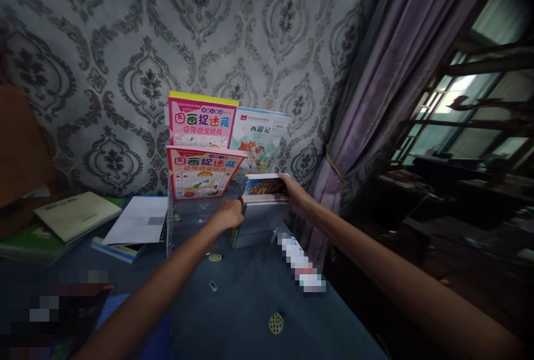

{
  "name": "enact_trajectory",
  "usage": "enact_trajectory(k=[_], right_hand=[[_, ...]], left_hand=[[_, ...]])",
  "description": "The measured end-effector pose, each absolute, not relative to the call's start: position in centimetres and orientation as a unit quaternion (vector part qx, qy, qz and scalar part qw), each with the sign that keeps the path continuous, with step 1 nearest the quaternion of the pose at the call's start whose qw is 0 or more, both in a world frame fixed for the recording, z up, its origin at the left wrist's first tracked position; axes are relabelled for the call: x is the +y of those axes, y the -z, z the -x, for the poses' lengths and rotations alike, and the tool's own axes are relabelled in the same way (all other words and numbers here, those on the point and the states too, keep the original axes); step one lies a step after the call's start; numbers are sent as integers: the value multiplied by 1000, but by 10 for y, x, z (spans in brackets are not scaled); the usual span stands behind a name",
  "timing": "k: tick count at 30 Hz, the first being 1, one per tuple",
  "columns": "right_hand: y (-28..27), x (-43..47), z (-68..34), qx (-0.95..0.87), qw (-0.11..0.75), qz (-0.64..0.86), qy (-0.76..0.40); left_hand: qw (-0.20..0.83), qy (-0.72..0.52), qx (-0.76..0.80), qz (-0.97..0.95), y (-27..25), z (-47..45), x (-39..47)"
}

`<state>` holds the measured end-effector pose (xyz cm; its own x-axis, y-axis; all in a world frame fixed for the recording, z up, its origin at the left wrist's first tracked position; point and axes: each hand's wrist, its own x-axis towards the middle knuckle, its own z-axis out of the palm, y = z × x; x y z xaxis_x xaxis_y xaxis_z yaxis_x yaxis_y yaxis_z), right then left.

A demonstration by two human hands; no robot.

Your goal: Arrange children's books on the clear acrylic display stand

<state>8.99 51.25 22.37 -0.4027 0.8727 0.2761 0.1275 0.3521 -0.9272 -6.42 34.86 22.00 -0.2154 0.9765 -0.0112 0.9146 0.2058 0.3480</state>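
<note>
A book with a dark blue cover and gold lettering stands at the right front of a clear stepped rack. My right hand grips its right side, thumb near the top edge. At its left edge my left hand is closed, fingers curled against the side; the fingertips are hidden. Below the blue cover is a plain grey face. Behind stands a pale blue illustrated book. To the left, a pink picture book rises behind a red-bordered picture book.
Left of the rack lie a white sheet or booklet, a cream book and green books. Small yellow patterned pieces lie on the dark tablecloth. A purple curtain hangs by the table's right edge.
</note>
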Motion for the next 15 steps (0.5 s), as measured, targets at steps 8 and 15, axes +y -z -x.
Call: enact_trajectory(k=[8,15], right_hand=[[-240,508,-96,-721,441,356,-398],[-242,509,-90,-768,449,311,-334]], left_hand=[[114,-177,774,-598,-213,65,331],[97,-271,728,-622,-207,64,325]])
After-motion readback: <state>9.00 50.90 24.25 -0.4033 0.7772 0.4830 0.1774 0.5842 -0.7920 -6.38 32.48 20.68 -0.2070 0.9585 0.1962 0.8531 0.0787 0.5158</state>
